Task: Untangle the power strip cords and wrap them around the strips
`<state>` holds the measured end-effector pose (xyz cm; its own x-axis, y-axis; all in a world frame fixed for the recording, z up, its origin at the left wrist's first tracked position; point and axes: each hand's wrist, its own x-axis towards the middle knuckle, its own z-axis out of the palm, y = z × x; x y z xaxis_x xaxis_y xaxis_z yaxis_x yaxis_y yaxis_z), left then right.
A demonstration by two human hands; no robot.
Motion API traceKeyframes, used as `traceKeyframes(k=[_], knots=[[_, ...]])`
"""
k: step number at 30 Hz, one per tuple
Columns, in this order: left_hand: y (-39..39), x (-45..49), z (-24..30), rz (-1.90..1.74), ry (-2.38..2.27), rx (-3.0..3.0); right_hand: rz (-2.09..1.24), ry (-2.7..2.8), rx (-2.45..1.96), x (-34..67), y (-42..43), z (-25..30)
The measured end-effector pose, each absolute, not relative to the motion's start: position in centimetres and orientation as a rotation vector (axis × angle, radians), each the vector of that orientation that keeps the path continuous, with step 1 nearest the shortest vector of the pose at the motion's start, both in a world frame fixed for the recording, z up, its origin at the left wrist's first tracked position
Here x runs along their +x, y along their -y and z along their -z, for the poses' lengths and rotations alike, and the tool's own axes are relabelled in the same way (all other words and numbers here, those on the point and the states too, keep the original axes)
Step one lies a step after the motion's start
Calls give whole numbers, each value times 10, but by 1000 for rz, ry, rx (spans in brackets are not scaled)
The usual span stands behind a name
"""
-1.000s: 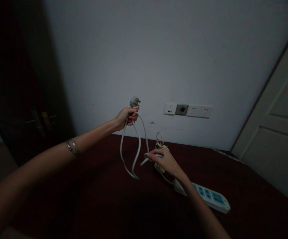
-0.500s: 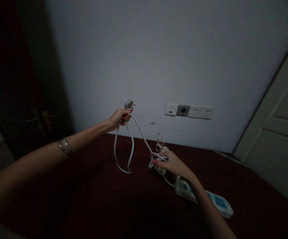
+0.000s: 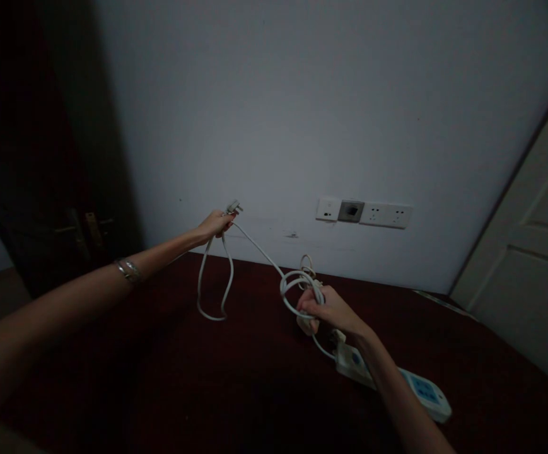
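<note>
My left hand (image 3: 217,224) is closed on the white power cord just below its plug (image 3: 234,207), whose prongs point right. A long loop of the power cord (image 3: 200,287) hangs under that hand. From there the cord runs slanting down to my right hand (image 3: 323,306), which is closed round a looped part of it. The power strip (image 3: 427,394), white with blue socket faces, lies on the dark red surface, partly hidden behind my right forearm. Behind my right hand sits a cream-coloured adapter or plug with a coiled cord (image 3: 306,265), partly covered.
On the wall (image 3: 255,126) is a row of plates with two socket panels (image 3: 386,215) and a grey plate (image 3: 350,211). The dark red surface (image 3: 236,378) meets the wall. A pale door (image 3: 533,252) stands at the right, a dark door with a handle (image 3: 72,230) at the left.
My left hand has moved left and slightly down with the plug. My right hand has shifted slightly right, and the cord loop at it has opened wider.
</note>
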<state>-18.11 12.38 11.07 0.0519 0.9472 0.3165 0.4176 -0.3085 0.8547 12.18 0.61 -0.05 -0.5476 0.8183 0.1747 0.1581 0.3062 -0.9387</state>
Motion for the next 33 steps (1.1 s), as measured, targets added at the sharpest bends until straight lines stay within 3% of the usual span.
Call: traceKeyframes(k=[6, 11, 15, 33], knots=[[-137, -187, -105, -1095, -1589, 2239, -1509, 1878, -782, 118, -8, 8], [-137, -177, -96, -740, -1872, 2876, -1762, 1653, -601, 117, -8, 19], [-141, -168, -88, -536, -1927, 3035, -1820, 1547, -448, 114, -7, 29], [-181, -165, -85, -612, -1621, 3168, -1969, 1533, -371, 111, -18, 65]])
